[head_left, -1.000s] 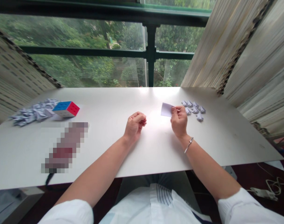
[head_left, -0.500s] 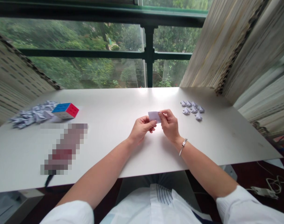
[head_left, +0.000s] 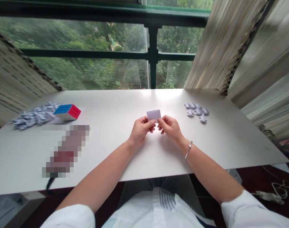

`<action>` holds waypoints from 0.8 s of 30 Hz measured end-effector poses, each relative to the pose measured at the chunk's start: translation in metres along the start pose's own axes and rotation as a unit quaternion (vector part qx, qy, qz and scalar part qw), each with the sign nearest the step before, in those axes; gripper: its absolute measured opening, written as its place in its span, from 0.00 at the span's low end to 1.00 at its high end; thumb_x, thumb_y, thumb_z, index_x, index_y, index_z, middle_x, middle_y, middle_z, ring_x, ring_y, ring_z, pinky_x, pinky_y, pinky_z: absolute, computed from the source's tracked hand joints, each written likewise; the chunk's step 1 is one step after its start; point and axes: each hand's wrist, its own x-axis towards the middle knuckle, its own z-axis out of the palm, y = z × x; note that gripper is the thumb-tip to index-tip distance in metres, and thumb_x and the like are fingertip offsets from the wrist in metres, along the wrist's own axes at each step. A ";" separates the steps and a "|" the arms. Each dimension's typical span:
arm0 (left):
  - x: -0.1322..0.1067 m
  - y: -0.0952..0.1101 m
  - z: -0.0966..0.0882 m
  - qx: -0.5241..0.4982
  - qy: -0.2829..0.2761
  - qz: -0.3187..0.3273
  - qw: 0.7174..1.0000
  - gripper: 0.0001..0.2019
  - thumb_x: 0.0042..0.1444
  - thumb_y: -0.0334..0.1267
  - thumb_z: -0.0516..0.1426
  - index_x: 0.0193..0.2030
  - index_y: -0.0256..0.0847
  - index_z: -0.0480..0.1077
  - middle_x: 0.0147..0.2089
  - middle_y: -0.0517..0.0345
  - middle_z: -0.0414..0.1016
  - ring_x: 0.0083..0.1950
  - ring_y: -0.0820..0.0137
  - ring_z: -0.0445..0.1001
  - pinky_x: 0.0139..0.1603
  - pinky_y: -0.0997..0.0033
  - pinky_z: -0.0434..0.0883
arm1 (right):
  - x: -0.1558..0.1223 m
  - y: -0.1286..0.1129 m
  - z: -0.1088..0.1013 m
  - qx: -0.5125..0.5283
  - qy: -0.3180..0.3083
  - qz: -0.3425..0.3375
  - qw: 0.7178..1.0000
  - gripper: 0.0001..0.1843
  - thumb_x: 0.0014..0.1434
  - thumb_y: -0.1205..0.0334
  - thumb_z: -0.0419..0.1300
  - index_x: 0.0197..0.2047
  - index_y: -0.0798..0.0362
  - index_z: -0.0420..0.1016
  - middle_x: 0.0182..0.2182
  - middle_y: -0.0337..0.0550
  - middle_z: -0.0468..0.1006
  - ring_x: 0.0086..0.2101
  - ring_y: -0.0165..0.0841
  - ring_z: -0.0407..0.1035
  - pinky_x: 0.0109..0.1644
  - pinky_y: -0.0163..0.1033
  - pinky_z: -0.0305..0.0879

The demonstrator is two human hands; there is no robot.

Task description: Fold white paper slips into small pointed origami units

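Note:
A small white piece of paper (head_left: 153, 114), roughly rectangular, is held up just above the middle of the table. My left hand (head_left: 141, 129) pinches its lower left part, thumb in front. My right hand (head_left: 170, 128) grips the lower right corner between thumb and fingers. To the right lie several small folded paper pieces (head_left: 197, 110) in loose rows. On the far left is a heap of folded papers (head_left: 35, 116), with a puzzle cube (head_left: 67, 112) showing blue, pink and white sides against it.
The white table (head_left: 106, 133) reaches to the window (head_left: 87, 69). A blurred-out long object (head_left: 66, 152) with a dark cable lies at the left front. Curtains (head_left: 206, 50) hang at both sides. A power strip (head_left: 270, 197) with cords is on the floor at right.
My right hand has slid from the paper's upper right edge down to its lower right corner. The paper has risen slightly and shifted left, and more of its face shows.

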 end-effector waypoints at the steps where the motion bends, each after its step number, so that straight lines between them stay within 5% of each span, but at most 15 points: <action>1: -0.001 -0.001 0.000 0.009 -0.007 0.003 1.000 0.12 0.46 0.41 0.69 0.31 0.35 0.75 0.25 0.59 0.74 0.25 0.76 0.69 0.26 0.75 0.64 | 0.000 0.000 0.000 0.002 -0.002 0.000 1.000 0.23 0.56 0.41 0.62 0.29 0.53 0.69 0.22 0.38 0.74 0.22 0.27 0.69 0.21 0.30 0.67; 8: 0.003 -0.003 -0.001 0.001 0.044 0.028 0.999 0.16 0.46 0.47 0.69 0.34 0.36 0.77 0.30 0.58 0.76 0.26 0.76 0.70 0.26 0.75 0.64 | 0.000 0.000 0.004 -0.017 -0.024 0.017 0.999 0.23 0.56 0.42 0.62 0.27 0.53 0.66 0.19 0.36 0.73 0.18 0.25 0.66 0.20 0.30 0.65; 14: 0.007 -0.001 -0.002 0.010 0.096 0.067 0.993 0.19 0.48 0.52 0.66 0.24 0.37 0.70 0.21 0.62 0.68 0.22 0.78 0.65 0.21 0.77 0.61 | 0.000 -0.001 0.005 -0.043 -0.040 0.039 0.998 0.21 0.57 0.44 0.61 0.27 0.53 0.68 0.17 0.34 0.70 0.17 0.24 0.64 0.18 0.28 0.61; 18: 0.005 0.000 -0.001 -0.007 0.094 0.058 0.994 0.19 0.49 0.54 0.64 0.26 0.38 0.70 0.24 0.62 0.70 0.23 0.76 0.67 0.22 0.76 0.66 | 0.000 0.001 0.004 -0.041 -0.050 0.032 0.997 0.21 0.60 0.44 0.58 0.28 0.54 0.68 0.19 0.36 0.72 0.18 0.25 0.66 0.19 0.29 0.63; 21: 0.005 0.001 0.000 -0.018 0.104 0.054 0.993 0.20 0.48 0.54 0.65 0.27 0.38 0.70 0.25 0.62 0.71 0.23 0.76 0.68 0.22 0.76 0.68 | 0.000 0.003 0.003 -0.082 -0.028 -0.028 0.996 0.17 0.62 0.47 0.58 0.39 0.54 0.72 0.28 0.41 0.77 0.25 0.28 0.71 0.22 0.30 0.66; 24: 0.006 0.001 -0.001 -0.016 0.123 0.059 0.991 0.20 0.47 0.54 0.65 0.29 0.36 0.72 0.25 0.60 0.71 0.24 0.75 0.69 0.21 0.77 0.68 | 0.000 0.003 0.001 -0.139 -0.002 -0.127 0.982 0.24 0.58 0.51 0.64 0.55 0.50 0.69 0.39 0.44 0.78 0.31 0.30 0.72 0.27 0.32 0.70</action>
